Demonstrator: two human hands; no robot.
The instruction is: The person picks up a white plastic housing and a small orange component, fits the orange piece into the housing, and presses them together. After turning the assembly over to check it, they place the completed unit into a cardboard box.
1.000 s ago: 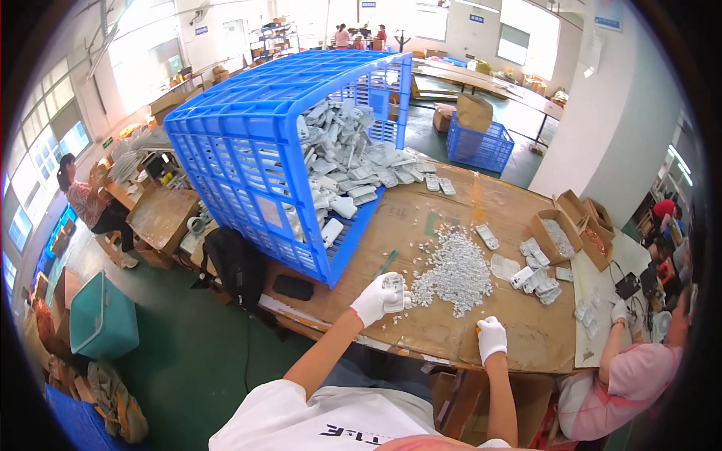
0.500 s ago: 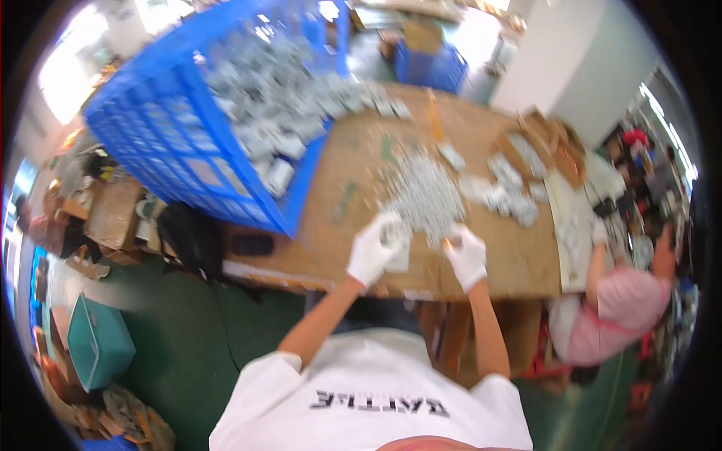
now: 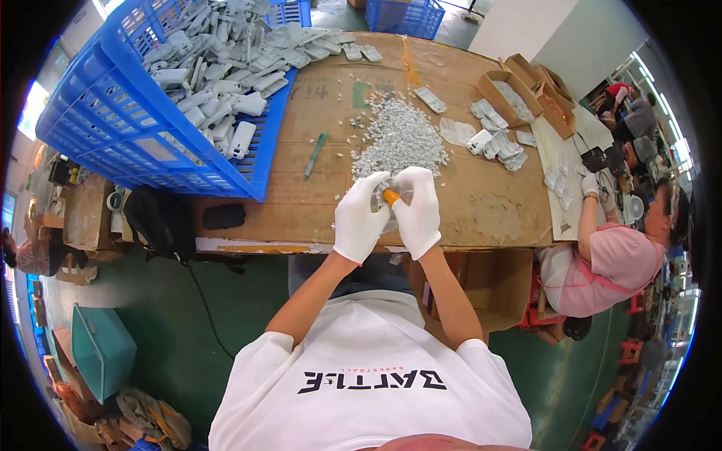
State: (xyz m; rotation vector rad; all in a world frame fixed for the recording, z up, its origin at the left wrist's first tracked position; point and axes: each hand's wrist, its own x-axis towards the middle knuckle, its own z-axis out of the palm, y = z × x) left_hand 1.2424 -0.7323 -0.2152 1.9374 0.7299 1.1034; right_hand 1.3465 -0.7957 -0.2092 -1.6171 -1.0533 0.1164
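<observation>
The scene is evenly and brightly lit, with daylight glare seen at windows point(image 3: 34, 105) on the far left rim. Soft, short shadows are cast on the worktop point(image 3: 481, 203). Strong fisheye bending is seen toward the black rim. The centre is rendered sharp; edges are slightly smeared.

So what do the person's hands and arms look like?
Both hands wear snug white fabric gloves that end at the wrists: the left hand and the right hand. The forearms are bare, with no watch or bands showing. At the shoulders sit the short sleeves of a white T-shirt with dark lettering across the chest.
</observation>
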